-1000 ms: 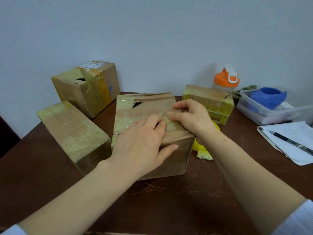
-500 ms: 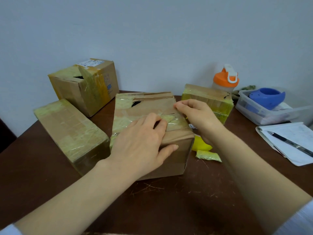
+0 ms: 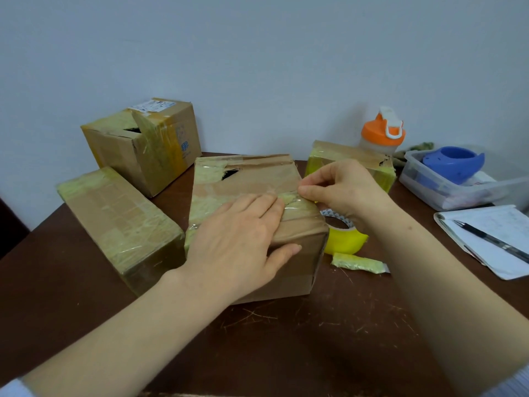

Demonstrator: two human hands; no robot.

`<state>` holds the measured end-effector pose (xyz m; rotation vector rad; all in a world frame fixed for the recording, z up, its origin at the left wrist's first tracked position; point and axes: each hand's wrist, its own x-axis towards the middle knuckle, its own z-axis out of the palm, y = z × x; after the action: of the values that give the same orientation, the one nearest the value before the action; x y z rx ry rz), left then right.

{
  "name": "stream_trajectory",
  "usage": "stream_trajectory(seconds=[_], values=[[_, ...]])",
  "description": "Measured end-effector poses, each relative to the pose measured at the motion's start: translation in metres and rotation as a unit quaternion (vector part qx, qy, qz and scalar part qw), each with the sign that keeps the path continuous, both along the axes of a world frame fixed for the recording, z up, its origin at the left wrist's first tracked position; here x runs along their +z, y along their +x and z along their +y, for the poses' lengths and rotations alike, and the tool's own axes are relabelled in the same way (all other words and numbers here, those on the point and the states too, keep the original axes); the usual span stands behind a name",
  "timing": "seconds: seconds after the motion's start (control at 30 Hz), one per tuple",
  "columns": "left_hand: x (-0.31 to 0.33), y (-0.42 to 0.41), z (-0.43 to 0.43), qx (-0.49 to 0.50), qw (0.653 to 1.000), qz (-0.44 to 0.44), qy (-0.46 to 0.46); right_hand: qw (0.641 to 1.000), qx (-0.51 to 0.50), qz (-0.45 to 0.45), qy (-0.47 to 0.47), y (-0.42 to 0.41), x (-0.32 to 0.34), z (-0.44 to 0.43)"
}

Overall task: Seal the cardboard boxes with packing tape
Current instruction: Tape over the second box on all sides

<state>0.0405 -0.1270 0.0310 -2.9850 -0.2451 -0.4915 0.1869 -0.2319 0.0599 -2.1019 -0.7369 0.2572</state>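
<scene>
My left grip (image 3: 243, 239) lies flat on top of the middle box (image 3: 246, 179), fingers straight and pressing, thumb over the near edge onto the front face. It clamps nothing; it only pins the box and the tape strip (image 3: 297, 203) under its fingertips. My right grip (image 3: 340, 190) is closed, thumb and forefinger pinched together on the loose end of that clear strip, just beyond my left fingertips at the box's right edge.

A second ago the pinch sat close against my left fingertips, over the top of the box. It has since drawn away from them toward the right edge, so the strip between my two grips now looks pulled taut across the top. The tape roll (image 3: 345, 242), then mostly hidden behind my right wrist, now shows on the bench (image 3: 315, 339) just below that wrist, beside the box. A crumpled tape scrap (image 3: 357, 262) lies just nearer me than the roll.

I judge this band nearly laid: the end wants carrying over the right edge and smoothing down. The box is not sealed yet, for a dark torn gap (image 3: 229, 173) stays open beyond my left fingertips.
</scene>
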Motion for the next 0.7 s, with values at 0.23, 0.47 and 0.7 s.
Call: stream_trajectory(seconds=[0.23,0.47,0.7], values=[[-0.001,0.001,0.002,-0.007,1.0,0.005,-0.003,0.969,0.055,-0.158,-0.184,0.001,0.025,0.011],[-0.001,0.0,0.0,0.001,1.0,0.005,-0.002,0.932,0.077,-0.248,-0.254,-0.003,0.023,0.018],[-0.001,-0.001,-0.001,0.004,1.0,0.0,0.009,0.915,0.055,-0.318,-0.241,-0.008,0.0,0.014]])
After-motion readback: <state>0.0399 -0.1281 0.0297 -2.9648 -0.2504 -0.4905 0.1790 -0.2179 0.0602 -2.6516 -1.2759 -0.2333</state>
